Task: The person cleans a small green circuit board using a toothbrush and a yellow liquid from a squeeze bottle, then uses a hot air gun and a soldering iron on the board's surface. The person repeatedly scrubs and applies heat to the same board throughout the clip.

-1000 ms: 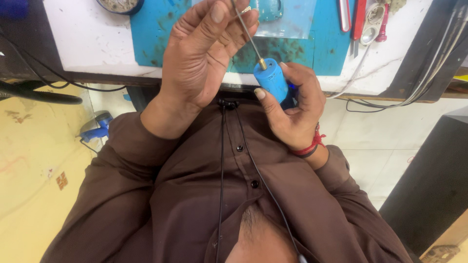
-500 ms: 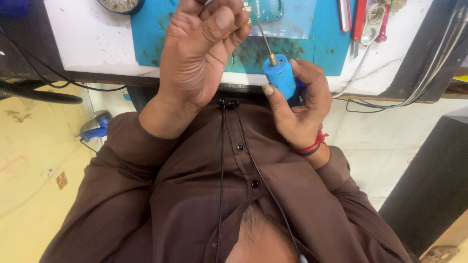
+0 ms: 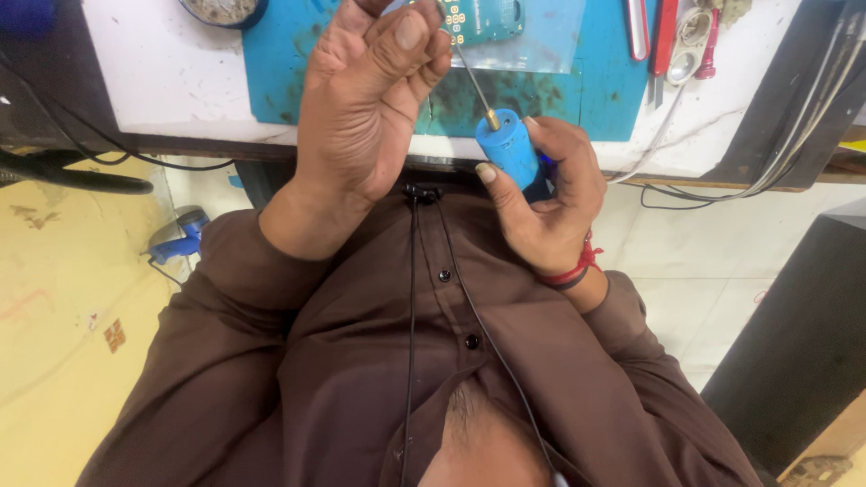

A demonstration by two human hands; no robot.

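Two hands raised over the edge of a white worktop (image 3: 162,81), seen from above.

Right hand (image 3: 546,212) closed around a blue cylindrical tool handle (image 3: 508,146), a thin metal shaft (image 3: 469,77) rising from its brass collar toward the left hand (image 3: 365,108), fingers curled at the shaft's top. Behind, on a teal mat (image 3: 289,72), a small green circuit board (image 3: 483,20). Red thread on the right wrist. Brown shirt below.

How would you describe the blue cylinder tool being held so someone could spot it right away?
Start at the white workbench with the teal mat. Just below its near edge, above the brown shirt, the right hand with a red wrist thread grips a short blue plastic cylinder. It alone has a thin metal shaft from a brass tip, reaching the left hand.
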